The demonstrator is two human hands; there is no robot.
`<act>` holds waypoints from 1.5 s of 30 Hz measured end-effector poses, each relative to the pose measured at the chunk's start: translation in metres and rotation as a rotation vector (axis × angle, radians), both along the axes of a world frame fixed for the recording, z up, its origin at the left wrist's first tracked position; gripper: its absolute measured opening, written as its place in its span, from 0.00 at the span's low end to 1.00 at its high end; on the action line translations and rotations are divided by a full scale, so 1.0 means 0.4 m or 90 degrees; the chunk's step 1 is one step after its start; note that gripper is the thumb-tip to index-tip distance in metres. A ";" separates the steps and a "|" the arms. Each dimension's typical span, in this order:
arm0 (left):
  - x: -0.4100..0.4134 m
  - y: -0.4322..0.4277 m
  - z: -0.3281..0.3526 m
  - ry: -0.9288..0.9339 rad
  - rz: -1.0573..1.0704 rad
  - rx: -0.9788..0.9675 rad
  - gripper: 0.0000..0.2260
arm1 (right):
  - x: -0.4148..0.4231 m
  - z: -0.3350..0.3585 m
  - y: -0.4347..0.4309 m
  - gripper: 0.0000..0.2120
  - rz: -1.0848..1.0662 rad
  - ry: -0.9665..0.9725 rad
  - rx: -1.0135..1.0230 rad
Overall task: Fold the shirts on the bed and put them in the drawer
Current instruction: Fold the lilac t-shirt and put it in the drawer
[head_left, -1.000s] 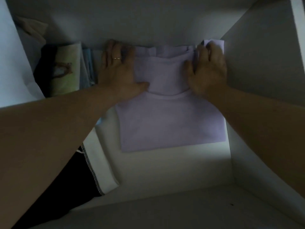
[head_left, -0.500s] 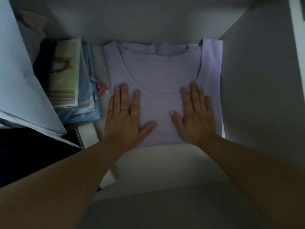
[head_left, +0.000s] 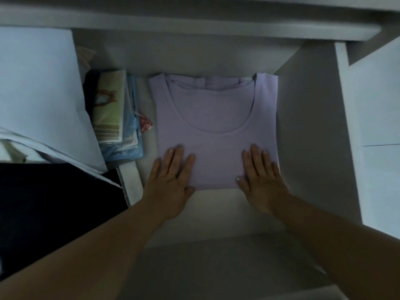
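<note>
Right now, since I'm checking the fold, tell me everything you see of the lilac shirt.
The lilac shirt lies folded flat in the drawer, a neat rectangle of soft-looking knit, scoop neckline up, toward the back. The left hand and right hand rest flat on its near corners.

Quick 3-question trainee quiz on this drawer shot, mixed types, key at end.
1. True or false: the lilac shirt lies folded flat in the drawer.
2. Fill in: the left hand and the right hand lie ___ (flat or curled) on the shirt's near edge.
3. The ring is on: A) the left hand B) the right hand C) neither.
Key: 1 true; 2 flat; 3 A.
</note>
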State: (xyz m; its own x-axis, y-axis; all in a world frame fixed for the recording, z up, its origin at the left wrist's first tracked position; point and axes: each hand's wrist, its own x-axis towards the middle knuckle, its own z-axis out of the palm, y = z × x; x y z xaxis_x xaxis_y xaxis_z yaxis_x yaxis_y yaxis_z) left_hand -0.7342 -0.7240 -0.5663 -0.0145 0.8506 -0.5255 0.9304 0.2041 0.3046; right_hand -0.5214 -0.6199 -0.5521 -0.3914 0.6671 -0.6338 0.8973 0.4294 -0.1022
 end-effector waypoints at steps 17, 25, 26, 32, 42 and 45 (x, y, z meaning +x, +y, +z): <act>-0.087 -0.541 0.500 0.203 0.418 0.104 0.18 | -0.087 0.464 -0.481 0.18 -0.156 0.200 0.193; -0.155 -0.426 0.445 0.266 0.399 0.234 0.16 | -0.141 0.406 -0.356 0.17 -0.038 0.197 0.374; -0.175 -0.399 0.446 0.263 0.400 0.237 0.16 | -0.162 0.406 -0.329 0.17 -0.032 0.208 0.375; -0.290 -0.256 0.453 0.156 0.407 0.292 0.18 | -0.283 0.409 -0.185 0.18 -0.145 0.255 0.390; -0.316 -0.147 0.454 0.037 0.405 0.199 0.31 | -0.373 0.423 -0.111 0.36 -0.073 0.227 0.195; -0.347 -0.098 0.463 0.040 0.398 0.165 0.30 | -0.405 0.441 -0.074 0.37 -0.096 0.208 0.167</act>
State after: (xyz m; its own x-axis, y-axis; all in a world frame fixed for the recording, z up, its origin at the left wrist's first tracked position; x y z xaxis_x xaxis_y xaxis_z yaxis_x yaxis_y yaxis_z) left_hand -0.8729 -0.7632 -0.3811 -0.5678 0.7710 -0.2884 0.6791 0.6367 0.3654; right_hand -0.6833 -0.6495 -0.3756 -0.4286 0.8539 -0.2951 0.8909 0.3451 -0.2953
